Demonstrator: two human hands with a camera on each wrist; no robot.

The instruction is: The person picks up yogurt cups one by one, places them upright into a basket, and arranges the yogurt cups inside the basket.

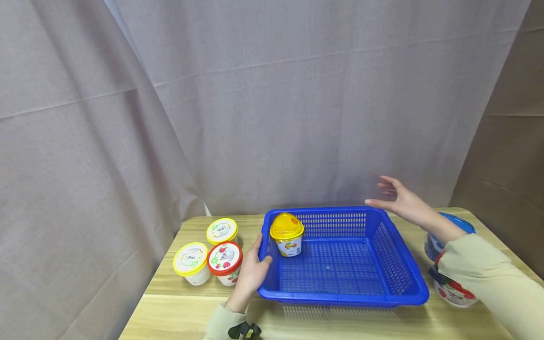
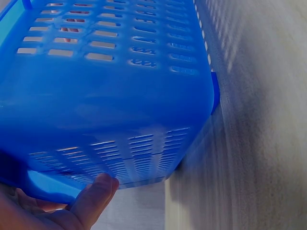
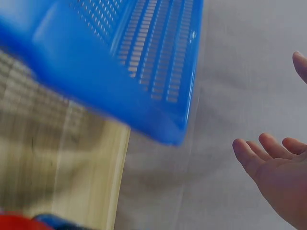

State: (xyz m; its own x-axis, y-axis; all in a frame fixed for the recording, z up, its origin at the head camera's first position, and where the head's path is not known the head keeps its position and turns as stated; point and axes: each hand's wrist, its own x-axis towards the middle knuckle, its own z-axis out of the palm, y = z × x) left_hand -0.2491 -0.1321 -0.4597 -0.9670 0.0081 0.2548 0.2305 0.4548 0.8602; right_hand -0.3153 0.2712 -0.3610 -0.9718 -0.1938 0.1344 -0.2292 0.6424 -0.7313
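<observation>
A blue plastic basket (image 1: pixel 340 298) with perforated walls stands on the wooden table. My left hand (image 1: pixel 251 270) grips its left rim, the thumb lying over the edge; the left wrist view shows part of this hand (image 2: pixel 72 211) by the basket's outer wall (image 2: pixel 105 105). Inside the basket, at the back left, stands a small white cup with a domed yellow lid (image 1: pixel 287 233). My right hand (image 1: pixel 401 203) is in the air by the basket's back right corner, fingers spread from the thumb, holding nothing. The right wrist view shows that hand (image 3: pixel 283 167) apart from the rim (image 3: pixel 163 129).
Left of the basket stand a red-lidded tub (image 1: pixel 225 259) and two yellow-lidded tubs (image 1: pixel 191 259). On the right, partly behind my right sleeve, are a blue-lidded container (image 1: pixel 461 222) and a dark-lidded tub (image 1: pixel 456 293). A grey curtain (image 1: pixel 297 118) hangs behind the table.
</observation>
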